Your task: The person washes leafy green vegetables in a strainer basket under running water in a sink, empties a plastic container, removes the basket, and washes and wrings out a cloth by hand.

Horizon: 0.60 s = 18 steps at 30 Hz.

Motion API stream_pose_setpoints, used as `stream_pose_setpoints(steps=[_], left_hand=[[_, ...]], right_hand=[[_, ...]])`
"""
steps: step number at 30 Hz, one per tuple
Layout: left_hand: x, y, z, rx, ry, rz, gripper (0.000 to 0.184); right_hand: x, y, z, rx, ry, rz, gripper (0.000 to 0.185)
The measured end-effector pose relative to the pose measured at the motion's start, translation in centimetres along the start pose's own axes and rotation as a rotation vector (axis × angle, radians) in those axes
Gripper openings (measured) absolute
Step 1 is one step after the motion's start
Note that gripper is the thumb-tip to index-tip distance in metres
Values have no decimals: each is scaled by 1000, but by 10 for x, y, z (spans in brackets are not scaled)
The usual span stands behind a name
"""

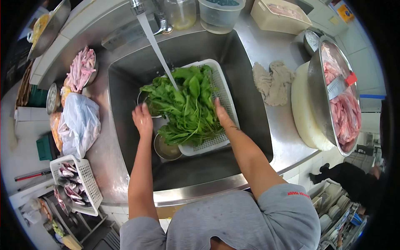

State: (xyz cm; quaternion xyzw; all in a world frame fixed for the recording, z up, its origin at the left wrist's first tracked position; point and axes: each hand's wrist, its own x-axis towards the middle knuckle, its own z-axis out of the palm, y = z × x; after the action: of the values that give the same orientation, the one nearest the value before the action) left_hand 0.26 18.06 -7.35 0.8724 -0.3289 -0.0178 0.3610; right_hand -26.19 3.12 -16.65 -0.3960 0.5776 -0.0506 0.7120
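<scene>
A heap of leafy greens (187,100) lies in a white perforated plastic basket (227,93) inside the steel sink (250,137). Water from the faucet (137,6) runs down onto the leaves. My left hand (143,119), fingers stretched out, is left of the greens and apart from them, close to a metal bowl (142,98) that the leaves partly cover. On the right side, my right hand (222,112) lies along the edge of the greens over the basket, its fingers extended and partly hidden. Another metal bowl (166,151) sits below the basket's left edge.
Left of the sink are chicken feet (81,68), a plastic bag (80,123) and a basket of dark and pinkish pieces (89,183). To the right lie a cloth (273,83) and a large bowl of raw meat (350,121) with a cleaver (336,87). Another person (350,181) is at lower right.
</scene>
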Motion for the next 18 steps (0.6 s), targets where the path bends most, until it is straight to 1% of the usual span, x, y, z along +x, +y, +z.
stream_pose_setpoints(steps=[1,2,3,4,6,7,8,9,10,11,13,15,16,17,18], left_hand=[[-11,-26,8,-57,-61,-175,43],[-22,-25,9,-223,-227,-391,50],[-33,-25,10,-345,-372,-627,61],[-49,18,4,-376,-456,-770,74],[-58,40,26,-461,-472,-644,76],[-56,43,44,-172,-462,-513,75],[-53,46,64,113,-448,-379,74],[-48,71,66,113,-437,-493,69],[-43,67,81,76,-440,-455,67],[-38,56,104,38,-439,-415,65],[-35,61,119,-35,-449,-351,62],[-33,89,125,-102,-470,-289,58],[-29,89,141,-158,-539,-206,56],[-31,108,140,-192,-576,-222,54],[-30,124,135,-126,-652,-174,52]], right_hand=[[-14,-13,-1,47,4,-67,89],[-25,-22,-2,93,9,-133,91],[-30,-25,-3,138,13,-196,93],[-25,-22,-2,0,64,-265,94],[-14,-18,2,-275,167,-405,98],[-12,-16,6,-400,191,-456,107],[-18,-16,12,-436,184,-533,108],[-29,-20,21,-472,175,-611,110],[-37,-25,28,-505,166,-694,112],[-39,-30,33,-543,166,-731,112],[-42,-33,41,-617,158,-796,114],[-22,-31,47,-579,250,-751,111],[-8,-30,49,-558,296,-727,110],[8,-32,46,-403,335,-710,104],[40,-30,35,-248,317,-712,98]])
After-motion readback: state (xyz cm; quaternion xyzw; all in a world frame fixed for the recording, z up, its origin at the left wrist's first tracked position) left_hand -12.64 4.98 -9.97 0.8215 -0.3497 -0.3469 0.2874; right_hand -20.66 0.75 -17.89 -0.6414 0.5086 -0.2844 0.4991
